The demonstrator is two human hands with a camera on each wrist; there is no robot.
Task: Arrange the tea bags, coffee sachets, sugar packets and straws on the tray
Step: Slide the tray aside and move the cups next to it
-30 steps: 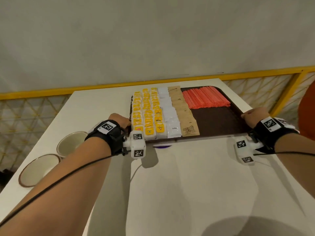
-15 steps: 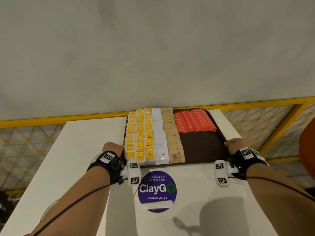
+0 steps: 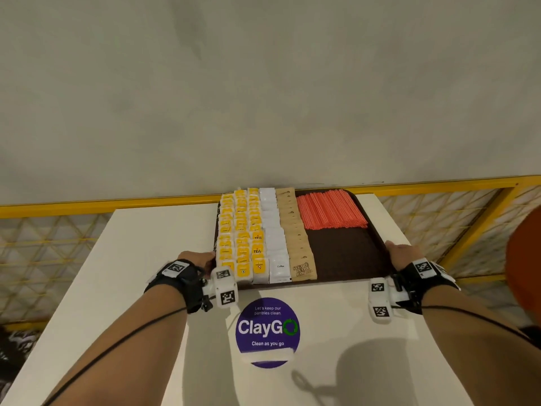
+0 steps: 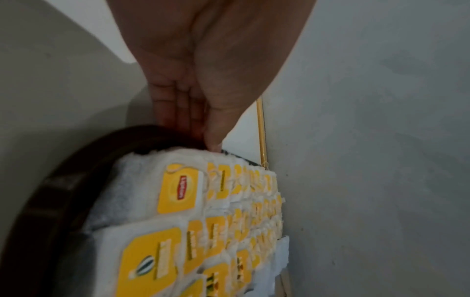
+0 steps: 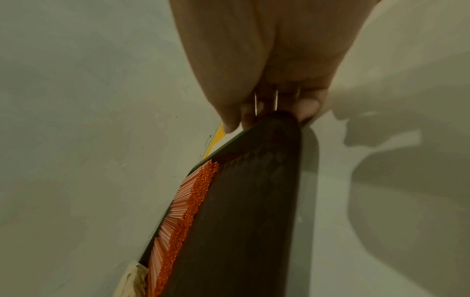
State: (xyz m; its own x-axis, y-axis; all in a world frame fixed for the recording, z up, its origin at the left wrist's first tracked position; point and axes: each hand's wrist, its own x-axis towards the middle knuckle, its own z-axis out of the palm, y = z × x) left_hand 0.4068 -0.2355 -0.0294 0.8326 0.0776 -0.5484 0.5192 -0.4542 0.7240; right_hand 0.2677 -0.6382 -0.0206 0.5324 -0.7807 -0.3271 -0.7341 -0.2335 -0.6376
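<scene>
The tray [image 3: 348, 259] lies flat at the far end of the white table [image 3: 146, 259], its far edge up against the yellow rail [image 3: 117, 205]. On the tray, three yellow-tagged rows of tea bags [image 3: 241, 232] fill the left side, then a row of white coffee sachets [image 3: 273, 230], then a row of brown sugar packets [image 3: 295, 232]. The orange straws [image 3: 330, 210] lie in a bundle in the far right part of the tray, and the near right part is bare.

The left hand [image 3: 196, 259] grips the tray's left rim, fingers [image 4: 183, 112] curled under the edge and thumb on top beside the nearest tea bags. The right hand [image 3: 402, 254] grips the right rim in the same way, thumb over and fingers [image 5: 309, 106] under.

The tray looks stiff and light enough to carry, so the two side rims opposite each other are probably the best places to hold it. The load is likely what needs care: paper packets are light and loose, overlapped like shingles, and the straws are round and would probably roll. Any tilt or jolt could slide the rows into each other. Keeping the tray level, and sliding it on the table instead of lifting it, seems safest.
</scene>
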